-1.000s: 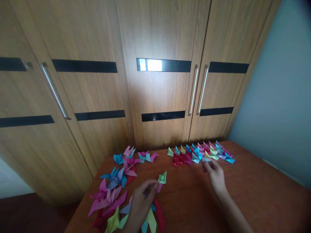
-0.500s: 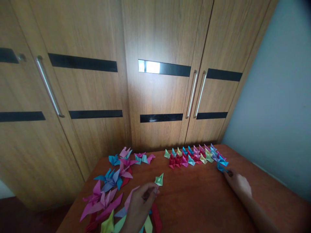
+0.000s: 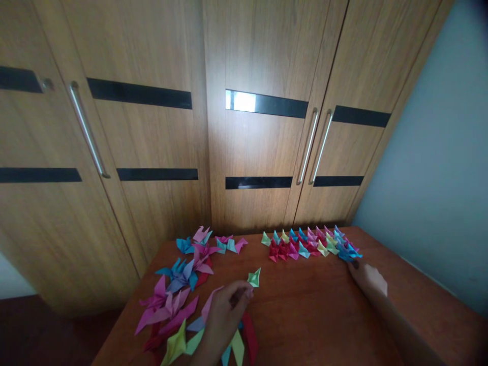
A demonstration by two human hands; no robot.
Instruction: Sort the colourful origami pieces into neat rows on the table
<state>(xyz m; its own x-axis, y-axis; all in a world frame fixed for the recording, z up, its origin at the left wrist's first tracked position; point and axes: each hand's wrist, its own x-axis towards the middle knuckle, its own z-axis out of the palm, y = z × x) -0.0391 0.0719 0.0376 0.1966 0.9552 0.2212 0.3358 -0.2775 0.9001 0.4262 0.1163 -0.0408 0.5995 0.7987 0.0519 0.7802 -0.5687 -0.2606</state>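
Note:
My left hand (image 3: pixel 229 307) pinches a pale green origami figure (image 3: pixel 254 278) at its lower edge, above the table. The figure has pointed, boat-like ends. At the right end of neat rows of small origami figures (image 3: pixel 304 249), my right hand (image 3: pixel 364 274) has its fingers closed on a blue origami figure (image 3: pixel 346 253), which sits against the others. The rows mix red, pink, yellow, green and blue paper. Below and left of my left hand lie loose origami figures with long points, among them a yellow one (image 3: pixel 176 343) and a pink one (image 3: pixel 171 305).
The brown wooden table (image 3: pixel 312 310) stands against a wood wardrobe (image 3: pixel 160 137) with metal handles and black strips. A pale wall (image 3: pixel 430 168) rises on the right. More loose figures, including a blue one (image 3: pixel 185 245), lie along the table's left and back.
My right hand has moved the blue origami figure up against the right end of the rows. The left hand still holds the green one. The view has shifted slightly left.

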